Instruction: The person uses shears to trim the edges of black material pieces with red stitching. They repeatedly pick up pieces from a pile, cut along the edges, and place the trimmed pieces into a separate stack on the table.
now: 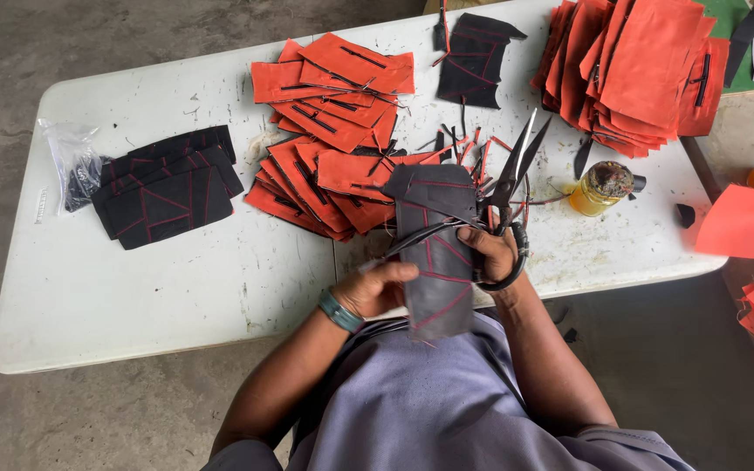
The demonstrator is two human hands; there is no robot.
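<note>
Black fabric piece (436, 262) with red stitched lines, held at the near table edge just past centre toward 5 o'clock, long axis running 12 to 6, top end folded over toward 12, bottom end hanging off the white table (176, 288) above a lavender garment. Pinched at its 9 o'clock side by the left hand (375, 290), fingers closed on the fabric edge, teal wristband behind. Gripped at its 3 o'clock side by the right hand (489, 255), fingers shut through the dark loops of the scissors (510, 179), blades slightly parted and pointing toward 1 o'clock. Bare tabletop at 8 to 9 o'clock of the hands, reaching to the rounded near-left corner; concrete floor beyond. Crowded at 12: orange pieces (333, 139) fanned in a loose heap, thread scraps around the blades. Black stack (167, 187) at 10 o'clock, clear bag (71, 161) beside it at the left edge. Yellow jar (599, 187) at 2 o'clock, orange stack (639, 65) above it, cut off by the top frame edge. Underside of the held piece and thumb positions hidden; fingertips of the right hand hard to make out behind the handles.
</note>
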